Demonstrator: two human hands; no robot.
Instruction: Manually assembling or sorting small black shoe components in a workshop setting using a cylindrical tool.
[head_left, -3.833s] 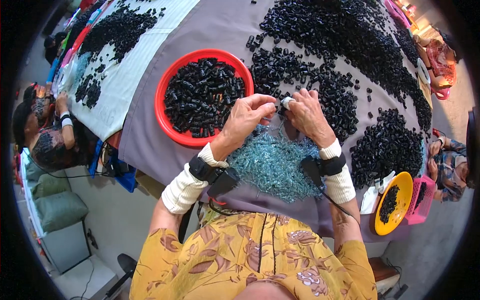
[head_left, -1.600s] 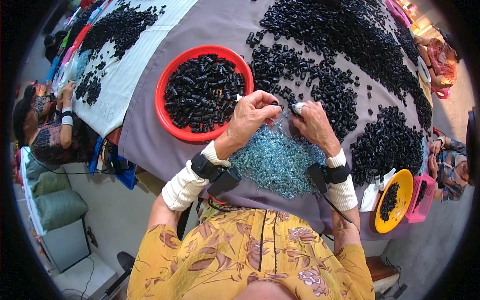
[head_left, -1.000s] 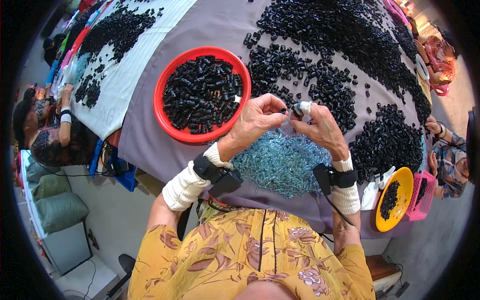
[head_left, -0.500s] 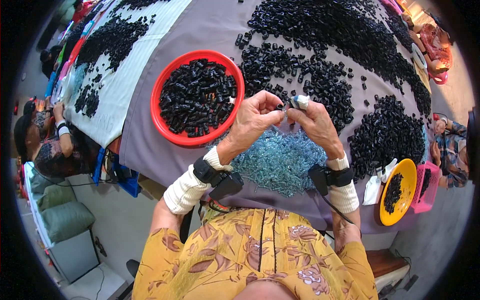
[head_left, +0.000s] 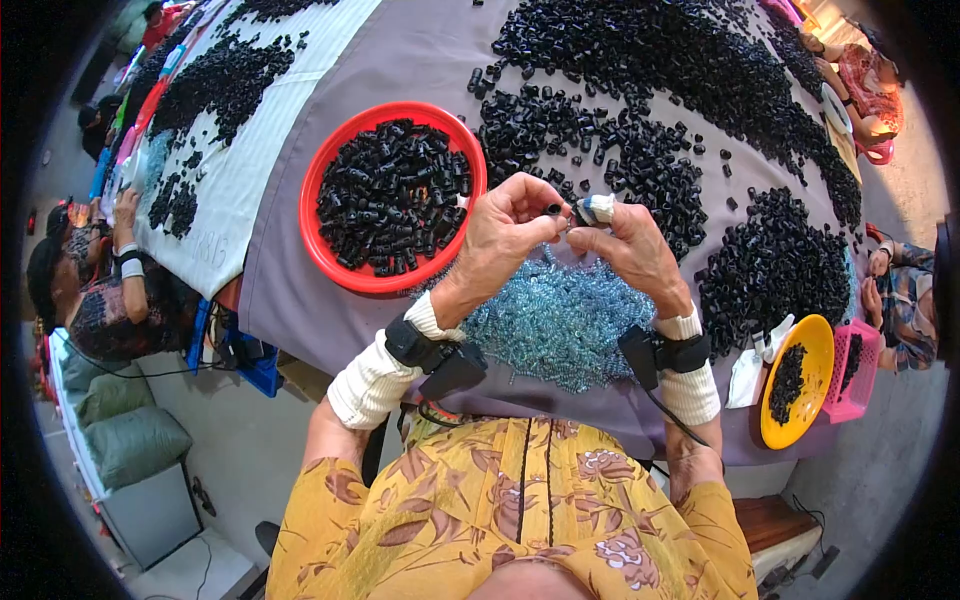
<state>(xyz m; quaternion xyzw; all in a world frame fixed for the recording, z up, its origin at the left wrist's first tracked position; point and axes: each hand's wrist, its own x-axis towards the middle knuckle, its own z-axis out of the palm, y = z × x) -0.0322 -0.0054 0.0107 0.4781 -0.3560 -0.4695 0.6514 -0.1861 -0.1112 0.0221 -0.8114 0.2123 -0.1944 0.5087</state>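
Just above a pile of small clear bluish plastic pieces, both my hands meet. My left hand pinches a small black cylindrical cap between thumb and fingertips. Facing it, my right hand has its thumb and finger closed at a tiny clear piece by the cap; whether the piece sits in the cap cannot be made out. A white and blue wrap covers a right fingertip. To the left of my hands stands a red round tray full of black caps.
Large heaps of black caps spread over the grey cloth. At right lie a yellow plate, a pink basket and a white glove. Other people work at the table's left and right sides.
My hands have shifted slightly left and up, still close together. The right fingers have turned a little around the small piece. The tray and heaps have stayed put.
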